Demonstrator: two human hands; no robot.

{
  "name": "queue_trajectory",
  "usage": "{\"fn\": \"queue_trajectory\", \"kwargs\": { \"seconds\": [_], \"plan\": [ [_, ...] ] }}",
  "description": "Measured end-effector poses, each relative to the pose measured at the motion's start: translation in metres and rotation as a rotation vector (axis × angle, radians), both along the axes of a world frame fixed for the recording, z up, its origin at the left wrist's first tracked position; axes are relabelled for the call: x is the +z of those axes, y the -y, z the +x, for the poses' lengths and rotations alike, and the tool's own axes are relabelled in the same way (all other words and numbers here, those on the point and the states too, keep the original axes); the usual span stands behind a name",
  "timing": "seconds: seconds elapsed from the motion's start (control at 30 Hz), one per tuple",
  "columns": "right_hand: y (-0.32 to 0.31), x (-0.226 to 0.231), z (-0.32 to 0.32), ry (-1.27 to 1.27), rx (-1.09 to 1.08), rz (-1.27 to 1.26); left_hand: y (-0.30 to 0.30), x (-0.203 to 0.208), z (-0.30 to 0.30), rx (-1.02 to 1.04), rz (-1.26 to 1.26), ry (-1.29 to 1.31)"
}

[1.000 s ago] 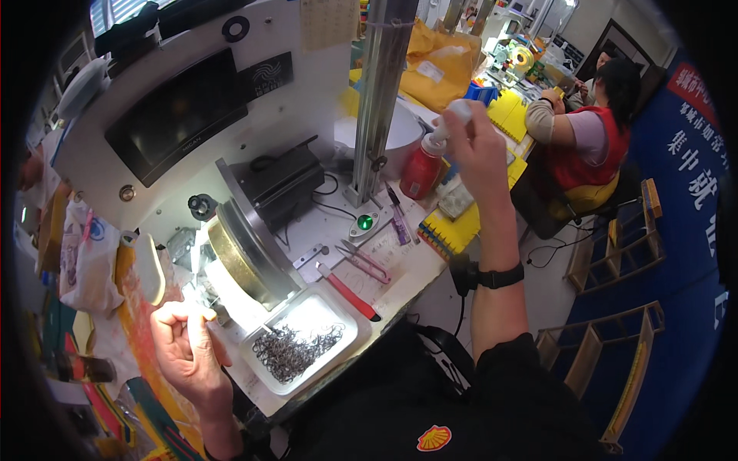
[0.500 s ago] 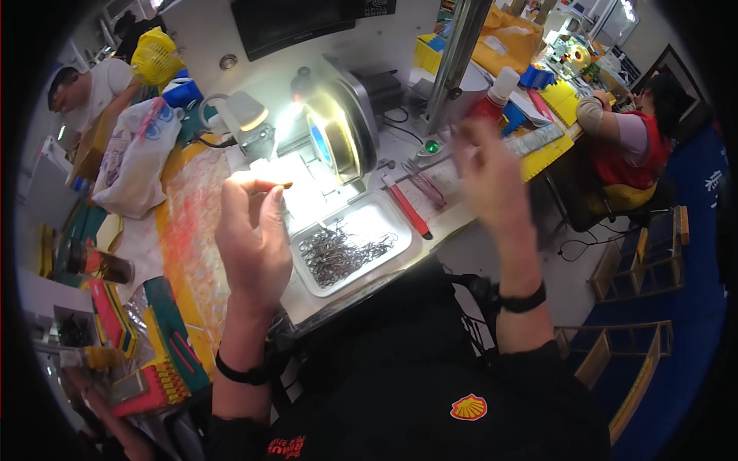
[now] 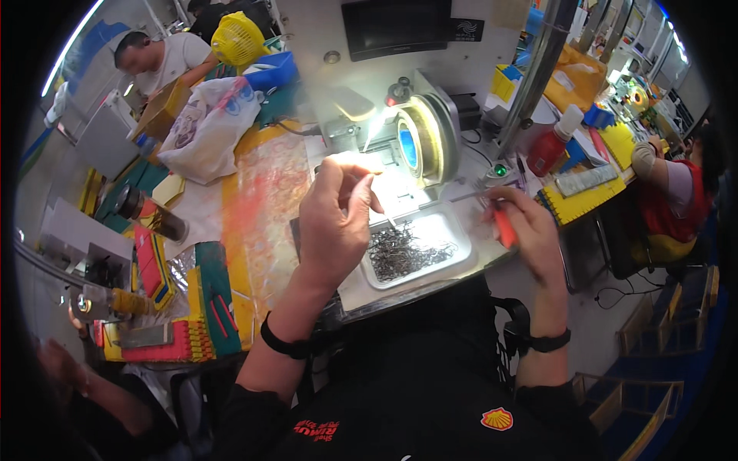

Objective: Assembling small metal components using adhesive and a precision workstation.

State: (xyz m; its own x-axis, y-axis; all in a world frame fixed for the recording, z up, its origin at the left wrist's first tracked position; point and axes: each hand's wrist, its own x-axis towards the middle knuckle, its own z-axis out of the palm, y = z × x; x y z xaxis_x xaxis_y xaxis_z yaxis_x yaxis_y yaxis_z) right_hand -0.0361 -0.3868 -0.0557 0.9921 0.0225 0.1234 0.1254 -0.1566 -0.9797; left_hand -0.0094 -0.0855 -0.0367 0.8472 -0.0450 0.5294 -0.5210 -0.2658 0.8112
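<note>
My left hand (image 3: pixel 338 215) is raised just left of a white tray (image 3: pixel 461 257), its thumb and fingers pinched together in the bright light. What it pinches is too small and washed out to make out. In the tray lies a heap of small, thin dark metal pieces (image 3: pixel 403 250). My right hand (image 3: pixel 529 230), to the right of the tray, is closed on a red-handled tool (image 3: pixel 504 228). A thin grey shaft reaches from that hand leftward over the tray's far edge. Behind the tray stands a machine with a round wheel (image 3: pixel 425 142), blue at its centre and yellowish around the rim.
A lamp (image 3: pixel 352 104) stands beside the wheel. To the right are a red bottle (image 3: pixel 547 146) and a metal post (image 3: pixel 538 77). A white plastic bag (image 3: pixel 211 127) and a dark-lidded jar (image 3: pixel 154 215) stand left. Other people sit at both sides.
My right hand has come down and taken up the red-handled tool that lay right of the tray. My left hand stays pinched. The whole view has shifted.
</note>
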Motion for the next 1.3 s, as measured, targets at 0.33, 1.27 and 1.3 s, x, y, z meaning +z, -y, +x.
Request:
{"fn": "queue_trajectory", "kwargs": {
  "seconds": [0.33, 1.27, 1.3],
  "plan": [
    [-0.085, 0.034, -0.021, 0.114, -0.013, 0.464, -0.012, 0.000, 0.010, -0.043, 0.007, 0.196],
    [-0.135, 0.020, 0.028, 0.514, -0.045, -0.136, -0.017, -0.009, 0.015, 0.005, 0.028, 0.219],
    [-0.136, 0.021, 0.028, 0.522, -0.046, -0.134, -0.017, -0.008, 0.015, 0.001, 0.022, 0.206]
  ]
}}
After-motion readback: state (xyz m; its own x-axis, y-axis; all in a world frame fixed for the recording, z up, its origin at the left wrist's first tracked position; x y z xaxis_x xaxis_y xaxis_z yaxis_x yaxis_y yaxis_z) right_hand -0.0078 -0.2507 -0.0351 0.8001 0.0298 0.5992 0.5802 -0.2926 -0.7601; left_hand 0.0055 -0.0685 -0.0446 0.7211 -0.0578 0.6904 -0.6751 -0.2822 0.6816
